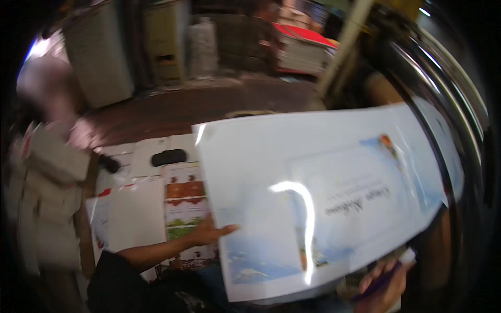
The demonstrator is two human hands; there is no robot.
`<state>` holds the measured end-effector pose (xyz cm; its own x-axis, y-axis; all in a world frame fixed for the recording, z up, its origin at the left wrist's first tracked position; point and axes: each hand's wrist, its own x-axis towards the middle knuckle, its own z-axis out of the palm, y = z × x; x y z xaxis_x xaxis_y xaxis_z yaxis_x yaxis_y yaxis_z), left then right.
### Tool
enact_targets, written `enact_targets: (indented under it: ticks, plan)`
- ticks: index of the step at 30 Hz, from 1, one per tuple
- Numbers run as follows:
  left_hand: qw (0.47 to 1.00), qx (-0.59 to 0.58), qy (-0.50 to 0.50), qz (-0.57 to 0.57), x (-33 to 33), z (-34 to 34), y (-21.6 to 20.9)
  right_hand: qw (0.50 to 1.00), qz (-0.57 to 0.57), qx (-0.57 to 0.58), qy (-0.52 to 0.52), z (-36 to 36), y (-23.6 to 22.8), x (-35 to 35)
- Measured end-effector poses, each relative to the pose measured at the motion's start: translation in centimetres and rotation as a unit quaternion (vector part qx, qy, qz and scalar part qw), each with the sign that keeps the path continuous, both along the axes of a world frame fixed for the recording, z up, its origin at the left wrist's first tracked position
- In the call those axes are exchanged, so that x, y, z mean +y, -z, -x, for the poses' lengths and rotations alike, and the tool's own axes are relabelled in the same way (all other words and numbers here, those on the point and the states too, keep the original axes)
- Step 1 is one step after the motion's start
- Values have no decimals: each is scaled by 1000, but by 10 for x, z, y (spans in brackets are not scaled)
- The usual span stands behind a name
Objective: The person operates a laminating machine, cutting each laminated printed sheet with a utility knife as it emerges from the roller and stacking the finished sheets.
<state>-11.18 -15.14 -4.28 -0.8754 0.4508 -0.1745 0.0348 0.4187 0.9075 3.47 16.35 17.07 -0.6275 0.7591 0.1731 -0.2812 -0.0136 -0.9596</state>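
Observation:
A large glossy printed sheet, white with pale blue designs, stretches across the middle toward the right. My left hand grips its left edge, the thumb on top and the fingers partly hidden. Below the sheet's lower right edge, my right hand is closed around a slim purple object with a white end; blur hides its exact kind. Over the sheet's right part runs a dark bar, beside long shiny metal rollers. Light glares off the sheet's surface.
Left of the sheet lie colourful printed sheets, a blank whitish sheet and a black oblong object. Stacked paper bundles line the far left, near a blurred person. A red-topped stack stands behind.

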Motion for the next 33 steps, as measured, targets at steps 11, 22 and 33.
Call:
enact_targets:
  ticks: [11,22,33]
  plan:
    - [890,-337,-57,-302,-97,43,52,956,-167,-186,153,33,31,130]
    - [866,-436,-56,-240,-162,48,60,960,-131,-239,59,57,80,86]
    - [860,-450,-96,-219,-190,45,64,581,-790,-195,31,73,61,153]
